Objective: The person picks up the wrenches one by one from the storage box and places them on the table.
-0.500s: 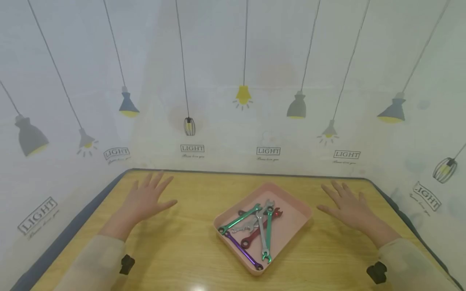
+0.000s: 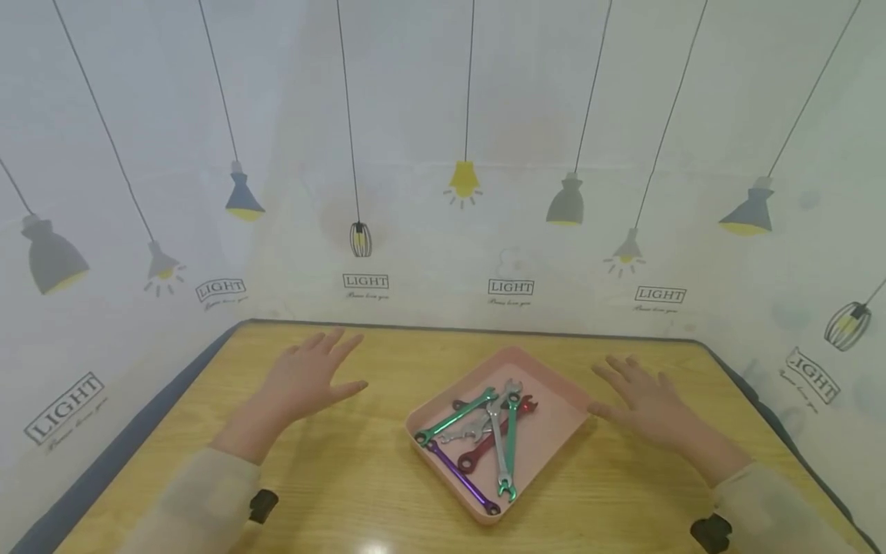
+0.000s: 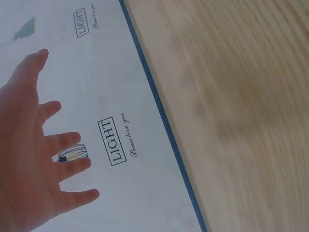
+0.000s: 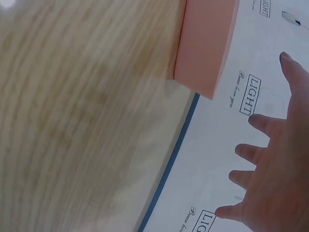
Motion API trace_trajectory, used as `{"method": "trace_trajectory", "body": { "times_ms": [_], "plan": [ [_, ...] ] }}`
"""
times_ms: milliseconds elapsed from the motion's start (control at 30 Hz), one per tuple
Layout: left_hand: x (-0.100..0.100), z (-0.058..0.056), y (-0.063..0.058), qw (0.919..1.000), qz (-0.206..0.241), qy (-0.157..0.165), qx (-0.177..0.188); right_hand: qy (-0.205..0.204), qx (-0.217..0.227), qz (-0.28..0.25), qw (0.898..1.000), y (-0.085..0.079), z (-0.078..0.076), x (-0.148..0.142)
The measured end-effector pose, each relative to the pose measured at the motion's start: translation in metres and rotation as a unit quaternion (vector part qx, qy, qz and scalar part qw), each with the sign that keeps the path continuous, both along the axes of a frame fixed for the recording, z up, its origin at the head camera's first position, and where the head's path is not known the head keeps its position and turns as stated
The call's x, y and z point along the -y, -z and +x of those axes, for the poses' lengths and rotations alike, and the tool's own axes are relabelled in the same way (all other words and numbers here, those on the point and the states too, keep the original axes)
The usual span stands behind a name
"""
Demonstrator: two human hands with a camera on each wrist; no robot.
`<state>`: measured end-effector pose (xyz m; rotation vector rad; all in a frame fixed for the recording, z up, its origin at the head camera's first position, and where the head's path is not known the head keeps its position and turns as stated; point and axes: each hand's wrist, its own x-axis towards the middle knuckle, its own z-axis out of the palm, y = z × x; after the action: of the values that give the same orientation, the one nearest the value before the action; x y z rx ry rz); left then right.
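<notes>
A pink tray [image 2: 554,400] lies at an angle on the wooden table, right of the middle in the head view. Inside it is a loose pile of wrenches: two green ones [image 2: 455,417], a purple one [image 2: 462,477] along the near left wall, a red one [image 2: 484,449] and silver ones [image 2: 497,438], some crossing over others. My left hand [image 2: 304,382] hovers over the table left of the tray, fingers spread and holding nothing. At the tray's right corner my right hand [image 2: 644,400] is also spread and holds nothing; its thumb tip overlaps the rim in the head view.
The wooden table [image 2: 332,477] ends at a dark blue edge along the back and sides. White walls [image 2: 415,108] printed with hanging lamps and the word LIGHT rise behind and beside it. Small black devices [image 2: 264,505] sit at both wrists.
Both hands have moved inward toward the tray, the left to the right and the right to the left. The tray and wrenches have stayed put.
</notes>
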<state>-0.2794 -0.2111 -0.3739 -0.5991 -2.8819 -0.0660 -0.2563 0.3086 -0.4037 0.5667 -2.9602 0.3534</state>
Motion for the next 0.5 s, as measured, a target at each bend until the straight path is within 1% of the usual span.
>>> {"method": "trace_trajectory", "body": {
  "times_ms": [133,267,367,500],
  "plan": [
    [-0.011,0.003,-0.004,0.9998,-0.001,0.016,-0.006,-0.009,-0.012,0.012,1.000,0.002,0.005,0.008],
    [-0.022,0.007,-0.007,0.9995,0.000,0.030,-0.007,-0.018,-0.023,0.023,0.999,0.010,0.007,0.012],
    [-0.030,0.008,-0.009,0.9992,-0.004,0.039,-0.009,-0.020,-0.027,0.029,0.999,0.018,0.006,0.012],
    [-0.041,0.008,-0.010,0.9987,-0.001,0.050,-0.003,-0.016,-0.025,0.032,0.999,0.026,0.008,0.015]
  ]
}}
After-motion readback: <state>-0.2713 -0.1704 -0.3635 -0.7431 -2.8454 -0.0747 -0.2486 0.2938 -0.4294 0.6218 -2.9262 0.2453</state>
